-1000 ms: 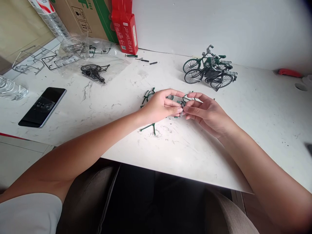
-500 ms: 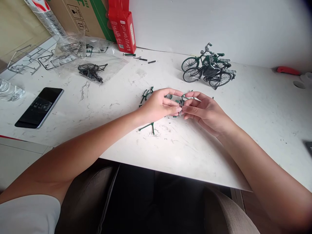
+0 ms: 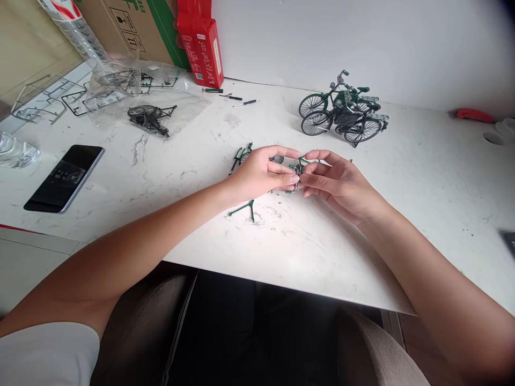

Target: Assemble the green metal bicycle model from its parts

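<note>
Nearest, a white marble-patterned surface (image 3: 306, 252), both forearms reaching across its near edge. On it, near centre, a small green forked frame piece (image 3: 245, 208) lying loose, just near of the left wrist.

Just beyond, the left hand (image 3: 263, 174) and right hand (image 3: 341, 185) meeting fingertip to fingertip above the surface. Pinched between them, a small green-and-silver model bicycle part (image 3: 298, 172); left thumb and fingers closed on its left side, right thumb and forefinger closed on its right side. Exact shape of the part mostly hidden by the fingers. Just behind the left hand, more loose green model parts (image 3: 241, 155) on the surface, with a small wheel (image 3: 277, 159) peeking out past the knuckles.

To the near left, a black smartphone (image 3: 64, 178) lying flat, screen up, well apart from the hands. At the left edge, a clear plastic bottle (image 3: 16, 151) on its side.

Farther back on the right, two finished green model bicycles (image 3: 341, 112) standing upright, side by side and touching. Far left, a clear plastic bag (image 3: 161, 102) with dark wheel parts (image 3: 148, 119) on it, and empty plastic sprue frames (image 3: 44, 102) beside. Far centre, small hand tools (image 3: 237, 99) near a red carton (image 3: 201, 43) leaning by a cardboard box (image 3: 129, 27). Far right, a red object (image 3: 472, 114) against the wall.
</note>
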Motion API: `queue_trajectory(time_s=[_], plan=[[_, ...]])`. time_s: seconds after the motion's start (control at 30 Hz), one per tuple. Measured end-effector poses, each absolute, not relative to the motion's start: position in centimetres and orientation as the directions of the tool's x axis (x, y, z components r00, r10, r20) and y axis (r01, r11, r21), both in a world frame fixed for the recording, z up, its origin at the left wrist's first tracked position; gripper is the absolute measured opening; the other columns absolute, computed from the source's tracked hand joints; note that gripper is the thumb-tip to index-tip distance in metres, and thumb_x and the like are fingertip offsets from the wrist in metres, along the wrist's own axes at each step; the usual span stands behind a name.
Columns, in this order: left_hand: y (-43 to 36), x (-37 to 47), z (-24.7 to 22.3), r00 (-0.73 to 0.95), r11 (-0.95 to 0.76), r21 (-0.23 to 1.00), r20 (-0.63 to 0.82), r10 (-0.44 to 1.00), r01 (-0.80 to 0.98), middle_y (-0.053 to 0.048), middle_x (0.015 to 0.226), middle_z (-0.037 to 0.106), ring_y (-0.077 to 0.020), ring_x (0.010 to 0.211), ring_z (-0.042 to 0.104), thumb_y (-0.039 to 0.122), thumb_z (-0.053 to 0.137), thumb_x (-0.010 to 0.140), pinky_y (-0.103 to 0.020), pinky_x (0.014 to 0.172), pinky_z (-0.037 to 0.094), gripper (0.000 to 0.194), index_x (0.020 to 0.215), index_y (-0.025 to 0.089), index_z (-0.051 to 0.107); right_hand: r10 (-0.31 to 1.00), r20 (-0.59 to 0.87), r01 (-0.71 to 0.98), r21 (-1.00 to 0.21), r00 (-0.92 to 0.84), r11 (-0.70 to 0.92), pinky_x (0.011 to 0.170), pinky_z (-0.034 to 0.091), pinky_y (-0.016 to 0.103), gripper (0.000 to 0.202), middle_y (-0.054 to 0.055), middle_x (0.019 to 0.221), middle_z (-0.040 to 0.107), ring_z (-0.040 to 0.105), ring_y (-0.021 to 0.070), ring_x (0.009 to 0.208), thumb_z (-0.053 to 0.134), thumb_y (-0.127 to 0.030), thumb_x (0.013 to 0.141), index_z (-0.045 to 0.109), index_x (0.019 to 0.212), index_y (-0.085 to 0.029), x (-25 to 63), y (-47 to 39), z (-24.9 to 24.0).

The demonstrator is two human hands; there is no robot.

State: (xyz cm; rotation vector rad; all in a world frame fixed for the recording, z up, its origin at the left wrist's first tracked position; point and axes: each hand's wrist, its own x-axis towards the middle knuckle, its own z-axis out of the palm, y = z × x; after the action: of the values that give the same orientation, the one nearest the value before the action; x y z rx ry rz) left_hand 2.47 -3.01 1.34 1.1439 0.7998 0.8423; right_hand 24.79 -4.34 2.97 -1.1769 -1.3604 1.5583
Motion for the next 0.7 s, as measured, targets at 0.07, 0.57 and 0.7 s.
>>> queue_trajectory(time_s=[0.07,0.57,0.7], plan=[[-3.00,2.46,1.36,0.461,0.201,0.968,-0.111,0.880,-0.152,-0.009,0.098,0.082,-0.0182,0.087,0.081,0.013,0.089,0.090,-0.042,0.099,0.066,0.056,0.139,0.013,0.064,0.938,-0.165,0.037,-0.986,-0.304,-0.161,0.080,0.064,0.044,0.058,-0.001,0.093,0.071,0.072,0.0189,0.082,0.103,-0.042,0.074,0.067,0.118,-0.029,24.87,-4.31,2.94],[-3.16,2.46,1.38,0.457,0.246,0.950,-0.135,0.879,-0.193,-0.008,0.096,0.082,-0.0177,0.087,0.082,0.008,0.086,0.091,-0.040,0.099,0.067,0.053,0.139,0.014,0.064,0.928,-0.199,-0.007,-0.977,-0.316,-0.212,0.078,0.065,0.041,0.058,-0.002,0.093,0.073,0.072,0.0183,0.083,0.105,-0.039,0.072,0.070,0.117,-0.029,25.12,-4.16,2.94],[-3.33,2.52,1.60,0.455,0.239,0.951,-0.127,0.881,-0.197,-0.007,0.094,0.082,-0.0168,0.086,0.081,0.006,0.084,0.092,-0.039,0.098,0.067,0.051,0.139,0.013,0.064,0.924,-0.210,-0.027,-0.973,-0.319,-0.231,0.077,0.065,0.040,0.058,-0.002,0.091,0.073,0.071,0.0173,0.081,0.106,-0.037,0.070,0.071,0.115,-0.029,25.12,-4.09,3.02]])
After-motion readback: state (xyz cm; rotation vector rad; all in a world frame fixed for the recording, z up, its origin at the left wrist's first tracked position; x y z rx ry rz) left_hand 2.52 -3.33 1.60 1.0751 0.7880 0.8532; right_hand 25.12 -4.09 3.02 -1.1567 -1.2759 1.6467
